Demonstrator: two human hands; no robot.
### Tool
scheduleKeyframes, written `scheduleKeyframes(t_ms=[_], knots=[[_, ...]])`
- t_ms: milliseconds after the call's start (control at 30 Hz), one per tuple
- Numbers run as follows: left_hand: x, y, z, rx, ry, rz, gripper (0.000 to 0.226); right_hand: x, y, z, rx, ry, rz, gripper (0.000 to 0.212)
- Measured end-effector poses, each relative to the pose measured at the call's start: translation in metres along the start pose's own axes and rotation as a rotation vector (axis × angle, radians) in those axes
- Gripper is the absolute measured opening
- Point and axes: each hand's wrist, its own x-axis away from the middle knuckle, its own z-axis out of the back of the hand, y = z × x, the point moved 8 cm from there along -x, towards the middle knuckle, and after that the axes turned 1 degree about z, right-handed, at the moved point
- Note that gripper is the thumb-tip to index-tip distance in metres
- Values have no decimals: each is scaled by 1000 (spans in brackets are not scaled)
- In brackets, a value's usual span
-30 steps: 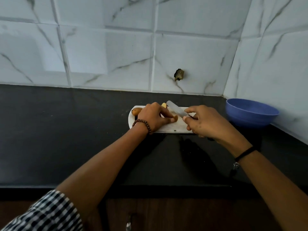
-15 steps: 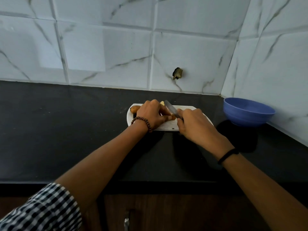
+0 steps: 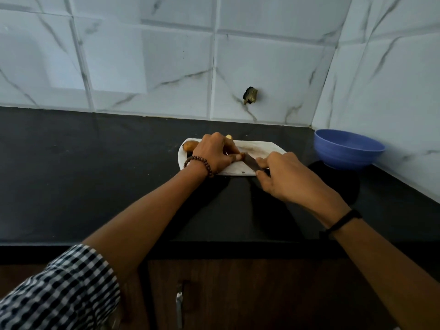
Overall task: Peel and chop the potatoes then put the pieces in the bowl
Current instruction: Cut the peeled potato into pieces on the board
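- The unpeeled potato [image 3: 189, 146] lies at the left end of the cutting board [image 3: 259, 148], near the counter's [image 3: 95, 175] back edge.
- The left hand [image 3: 215, 152] curls over a second potato [image 3: 242, 155], mostly hidden, mid-board.
- The knife [image 3: 250, 161] meets that potato at the fingertips.
- The right hand [image 3: 283, 177] grips the knife handle at the board's front edge.
- The blue bowl [image 3: 347, 148] stands in the counter's back right corner, apart from the board.

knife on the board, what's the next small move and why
Probably press the knife straight down to slice: the right hand holds its blade against the end of the potato that the left hand pins to the cutting board, fingertips close beside the edge.
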Motion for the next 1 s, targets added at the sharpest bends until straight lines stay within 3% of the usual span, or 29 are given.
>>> scheduleKeyframes(t_ms=[300, 433, 600, 767, 1000], knots=[[-1, -1, -5, -6, -42, 19, 17, 33, 18, 27, -42, -153, -24, 32], [-2, -1, -6, -53, -56, 14, 18, 35, 28, 39, -201, -114, -54, 42], [-2, 14, -13, -221, -91, -146, 45, 26, 39, 32, -359, -74, -118, 45], [-3, 24, -20, -373, -112, -252, 34, 20, 46, 24, -411, -70, -126, 40], [-4, 31, -17, -214, -79, -324, 22, 15, 58, 20, -464, -13, -149, 45]])
